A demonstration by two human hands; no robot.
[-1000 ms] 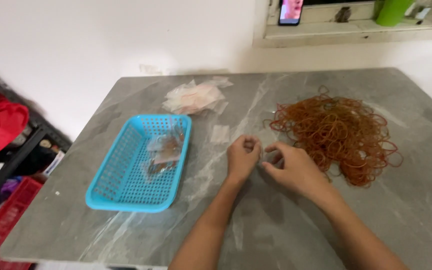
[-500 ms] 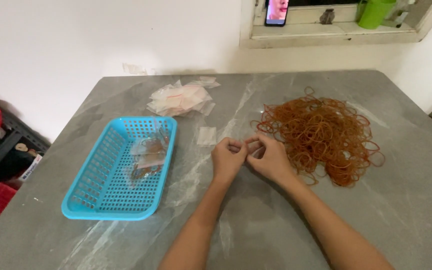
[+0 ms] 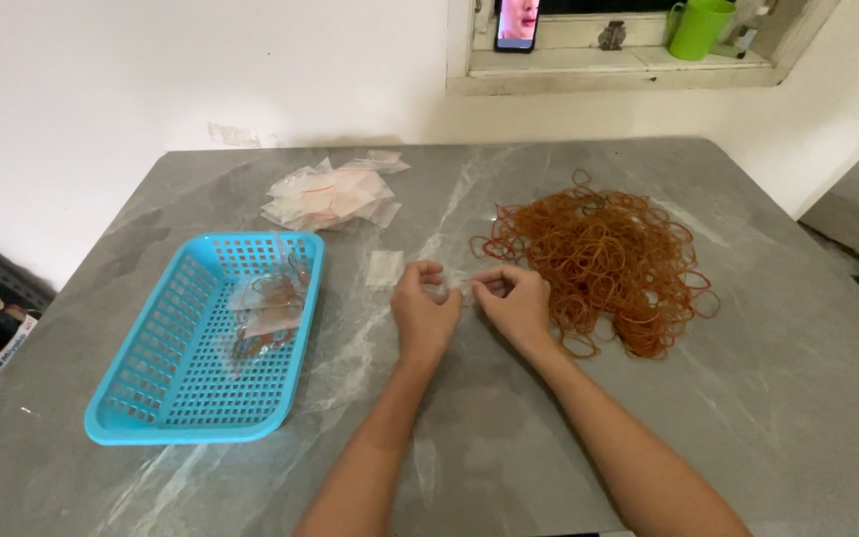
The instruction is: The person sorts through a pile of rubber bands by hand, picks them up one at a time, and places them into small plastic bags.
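Observation:
My left hand (image 3: 424, 316) and my right hand (image 3: 516, 303) rest close together at the middle of the grey marble table (image 3: 768, 378). Their fingers pinch a small clear plastic bag (image 3: 452, 289) between them. A big heap of orange-brown rubber bands (image 3: 603, 257) lies just right of my right hand. One small clear bag (image 3: 385, 268) lies flat on the table just left of my left hand. A blue plastic basket (image 3: 166, 368) on the left holds a few clear bags with rubber bands inside (image 3: 268, 310).
A pile of empty clear zip bags (image 3: 335, 197) lies at the table's far side. On the window sill behind stand a phone (image 3: 516, 24) and a green jug (image 3: 700, 27). Dark and red things sit on the floor at the left edge.
The view has shifted, so the table and hands sit lower and further right in frame. Both hands stay together, still working the small bag between their fingers.

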